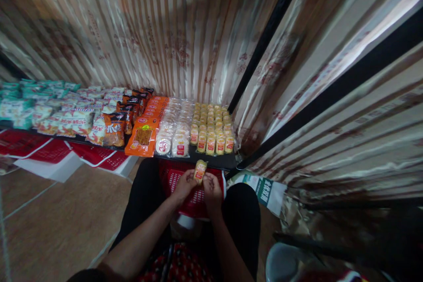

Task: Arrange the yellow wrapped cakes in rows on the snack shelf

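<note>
Both hands are up near centre, over the lap. Left hand [184,185] & right hand [212,189] are each pinched shut on one snack packet [200,171], small & yellow w/ a red label, held upright btw the fingertips, just near of the shelf [211,161] front edge. A red basket [193,205] sits under the hands, btw the knees. On the shelf's right end are yellow rows [213,125] of like packets, w/ white cakes [175,134] just left of them, then orange packs [145,134]. More snack bags [66,116] lie far left. A striped curtain [158,31] hangs behind.
</note>
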`<state>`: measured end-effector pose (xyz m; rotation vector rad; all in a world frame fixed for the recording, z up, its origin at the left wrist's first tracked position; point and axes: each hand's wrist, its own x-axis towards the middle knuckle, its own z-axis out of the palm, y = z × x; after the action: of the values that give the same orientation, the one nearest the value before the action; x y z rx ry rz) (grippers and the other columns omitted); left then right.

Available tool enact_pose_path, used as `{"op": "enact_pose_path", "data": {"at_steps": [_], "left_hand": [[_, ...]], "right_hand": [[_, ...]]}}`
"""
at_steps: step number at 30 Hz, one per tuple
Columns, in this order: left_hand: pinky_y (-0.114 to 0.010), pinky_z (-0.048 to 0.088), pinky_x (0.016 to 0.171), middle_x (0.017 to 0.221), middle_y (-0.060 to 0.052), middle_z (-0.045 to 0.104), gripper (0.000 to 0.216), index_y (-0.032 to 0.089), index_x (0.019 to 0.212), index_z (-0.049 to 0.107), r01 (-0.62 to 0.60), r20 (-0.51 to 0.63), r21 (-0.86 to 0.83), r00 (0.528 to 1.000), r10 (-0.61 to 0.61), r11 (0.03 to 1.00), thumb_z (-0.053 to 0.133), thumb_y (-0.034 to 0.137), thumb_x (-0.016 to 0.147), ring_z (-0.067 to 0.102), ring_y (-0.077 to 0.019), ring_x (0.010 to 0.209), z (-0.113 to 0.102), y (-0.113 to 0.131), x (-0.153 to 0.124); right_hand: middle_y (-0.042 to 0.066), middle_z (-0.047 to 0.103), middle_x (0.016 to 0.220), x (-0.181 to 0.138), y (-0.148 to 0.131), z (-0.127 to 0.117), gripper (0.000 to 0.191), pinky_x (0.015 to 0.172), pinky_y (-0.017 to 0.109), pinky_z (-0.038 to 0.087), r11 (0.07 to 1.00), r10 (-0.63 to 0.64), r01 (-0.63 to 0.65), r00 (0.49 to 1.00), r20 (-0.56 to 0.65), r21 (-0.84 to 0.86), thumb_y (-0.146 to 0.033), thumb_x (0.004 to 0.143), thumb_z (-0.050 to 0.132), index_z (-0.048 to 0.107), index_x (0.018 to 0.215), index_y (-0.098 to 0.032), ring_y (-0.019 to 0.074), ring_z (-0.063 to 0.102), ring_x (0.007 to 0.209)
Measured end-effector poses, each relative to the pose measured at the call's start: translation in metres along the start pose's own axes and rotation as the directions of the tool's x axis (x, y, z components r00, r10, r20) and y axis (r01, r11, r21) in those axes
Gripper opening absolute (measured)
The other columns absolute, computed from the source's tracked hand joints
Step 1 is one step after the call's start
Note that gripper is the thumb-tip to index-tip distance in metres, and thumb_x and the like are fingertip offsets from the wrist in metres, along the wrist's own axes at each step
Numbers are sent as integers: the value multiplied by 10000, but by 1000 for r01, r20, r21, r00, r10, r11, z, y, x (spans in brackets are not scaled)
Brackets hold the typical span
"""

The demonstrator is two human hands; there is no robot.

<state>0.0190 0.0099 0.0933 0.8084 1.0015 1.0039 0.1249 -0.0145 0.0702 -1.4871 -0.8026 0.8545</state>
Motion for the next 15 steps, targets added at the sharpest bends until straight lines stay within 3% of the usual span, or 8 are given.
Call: {"op": "enact_pose_path", "data": {"at_steps": [4,9,15], "left_hand": [[-299,447,841,967,-66,658,321,150,971,618,-99,-44,173,993,108,980,628,153,651,600,-164,876,1,0,5],[-277,454,796,901,-34,598,304,167,974,645,-168,-88,436,970,228,884,603,136,675,572,-139,819,0,7,14],[-287,454,824,928,-39,604,300,171,1002,613,-200,-100,518,951,291,832,562,121,711,575,-150,862,3,19,21]], "right_hand": [[82,682,916,2,-6,5,316,782,339,524,999,-32,32,999,30,-12,-407,697,591,571,928,-193,191,654,831],[81,674,892,11,-12,10,309,766,338,526,999,-53,53,997,56,6,-399,700,604,556,922,-190,184,650,808],[76,668,899,22,-26,18,307,764,330,519,996,-81,83,994,75,-29,-390,711,611,543,937,-194,180,646,818]]}}
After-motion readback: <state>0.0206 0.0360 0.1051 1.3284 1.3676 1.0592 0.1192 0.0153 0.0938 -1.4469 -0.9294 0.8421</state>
